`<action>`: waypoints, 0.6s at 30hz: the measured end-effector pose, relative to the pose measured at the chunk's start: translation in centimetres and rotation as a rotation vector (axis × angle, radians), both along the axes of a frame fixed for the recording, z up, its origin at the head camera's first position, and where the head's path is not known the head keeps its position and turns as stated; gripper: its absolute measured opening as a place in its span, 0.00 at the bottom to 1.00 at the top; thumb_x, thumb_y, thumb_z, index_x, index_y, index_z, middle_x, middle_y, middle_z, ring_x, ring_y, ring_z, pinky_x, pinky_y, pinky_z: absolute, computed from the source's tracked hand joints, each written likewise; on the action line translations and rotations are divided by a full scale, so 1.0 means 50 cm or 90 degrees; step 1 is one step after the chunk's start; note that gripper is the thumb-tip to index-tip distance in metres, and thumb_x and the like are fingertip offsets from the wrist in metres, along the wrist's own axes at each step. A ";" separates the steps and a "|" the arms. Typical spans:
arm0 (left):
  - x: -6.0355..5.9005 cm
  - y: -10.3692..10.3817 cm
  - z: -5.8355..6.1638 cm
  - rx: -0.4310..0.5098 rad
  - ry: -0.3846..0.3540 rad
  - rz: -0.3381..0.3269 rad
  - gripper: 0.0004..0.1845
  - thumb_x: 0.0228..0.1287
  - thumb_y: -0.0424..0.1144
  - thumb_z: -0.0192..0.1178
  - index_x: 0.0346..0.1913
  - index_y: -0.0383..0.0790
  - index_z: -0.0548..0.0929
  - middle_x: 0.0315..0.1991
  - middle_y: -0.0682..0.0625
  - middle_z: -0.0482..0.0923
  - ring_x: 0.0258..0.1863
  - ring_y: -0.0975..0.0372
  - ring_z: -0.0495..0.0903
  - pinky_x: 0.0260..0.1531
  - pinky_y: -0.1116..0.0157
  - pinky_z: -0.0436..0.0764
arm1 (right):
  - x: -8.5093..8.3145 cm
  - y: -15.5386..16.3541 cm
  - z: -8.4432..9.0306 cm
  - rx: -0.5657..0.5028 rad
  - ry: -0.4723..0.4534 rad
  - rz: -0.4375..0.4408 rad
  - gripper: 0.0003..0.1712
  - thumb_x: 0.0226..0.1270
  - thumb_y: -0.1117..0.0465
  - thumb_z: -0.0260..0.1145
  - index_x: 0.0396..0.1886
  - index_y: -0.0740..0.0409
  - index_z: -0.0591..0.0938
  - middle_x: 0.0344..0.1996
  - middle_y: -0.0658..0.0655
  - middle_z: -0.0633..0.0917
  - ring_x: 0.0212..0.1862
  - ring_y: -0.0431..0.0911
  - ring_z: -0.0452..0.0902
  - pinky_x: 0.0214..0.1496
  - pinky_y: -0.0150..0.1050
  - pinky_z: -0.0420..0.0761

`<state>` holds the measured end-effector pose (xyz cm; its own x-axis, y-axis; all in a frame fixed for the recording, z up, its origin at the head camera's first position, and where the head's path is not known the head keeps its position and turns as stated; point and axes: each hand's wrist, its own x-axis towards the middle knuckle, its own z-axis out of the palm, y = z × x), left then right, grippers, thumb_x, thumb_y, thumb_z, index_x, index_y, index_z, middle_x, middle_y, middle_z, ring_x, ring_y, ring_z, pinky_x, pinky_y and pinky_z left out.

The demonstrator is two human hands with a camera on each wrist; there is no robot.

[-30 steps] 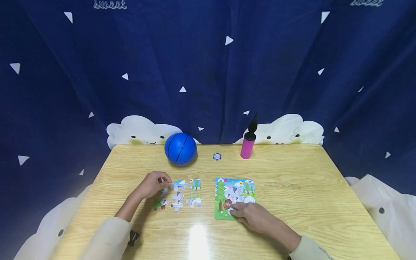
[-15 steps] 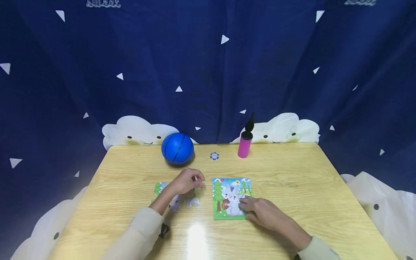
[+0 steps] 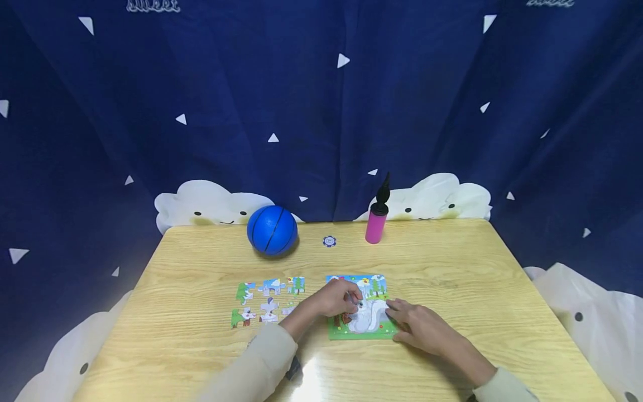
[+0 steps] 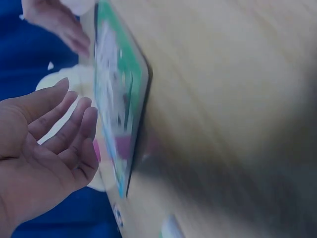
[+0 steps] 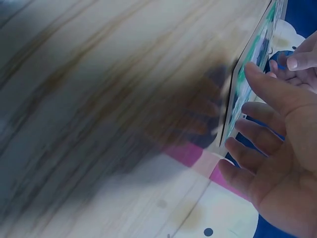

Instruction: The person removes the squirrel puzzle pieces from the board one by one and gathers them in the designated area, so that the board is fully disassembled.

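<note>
A square picture puzzle board (image 3: 369, 336) with a grey squirrel on it lies on the table (image 3: 442, 251). My left hand (image 3: 337, 297) hovers over its left half and hides part of the squirrel. In the left wrist view, the fingers (image 4: 74, 121) of that hand are loosely bent, with nothing seen between them. My right hand (image 3: 421, 325) is at the board's right edge, fingers extended; I cannot tell if they touch it. Loose jigsaw pieces lie in two rows left of the board, among them a tree piece (image 3: 245, 292) and a squirrel-face piece (image 3: 269, 310).
A blue ball (image 3: 272, 230) stands at the back left of the table. Near the back edge lie a small blue-and-white round chip (image 3: 329, 241) and, further right, a pink pump with a black top (image 3: 378, 220). A dark blue curtain (image 3: 311, 111) hangs behind.
My left hand has moved right, from the loose pieces to above the board. My right hand has drawn back from the board's middle to its right edge.
</note>
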<state>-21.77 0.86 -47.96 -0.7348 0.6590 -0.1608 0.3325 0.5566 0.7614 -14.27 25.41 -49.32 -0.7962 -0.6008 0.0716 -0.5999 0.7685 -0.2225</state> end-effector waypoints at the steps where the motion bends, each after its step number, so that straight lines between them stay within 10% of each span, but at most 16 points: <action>1: 0.003 0.009 -0.001 -0.002 0.003 -0.005 0.10 0.58 0.31 0.64 0.43 0.35 0.83 0.36 0.47 0.82 0.28 0.71 0.74 0.31 0.75 0.75 | -0.001 0.002 -0.002 0.002 0.001 -0.002 0.33 0.53 0.51 0.71 0.55 0.65 0.79 0.59 0.65 0.77 0.59 0.62 0.74 0.57 0.54 0.75; 18: 0.027 0.064 -0.023 -0.045 0.033 -0.054 0.12 0.55 0.28 0.62 0.44 0.38 0.83 0.38 0.51 0.84 0.35 0.70 0.76 0.37 0.78 0.72 | -0.010 0.008 -0.010 0.016 -0.024 -0.005 0.33 0.54 0.51 0.71 0.54 0.68 0.78 0.60 0.66 0.76 0.59 0.63 0.73 0.56 0.53 0.76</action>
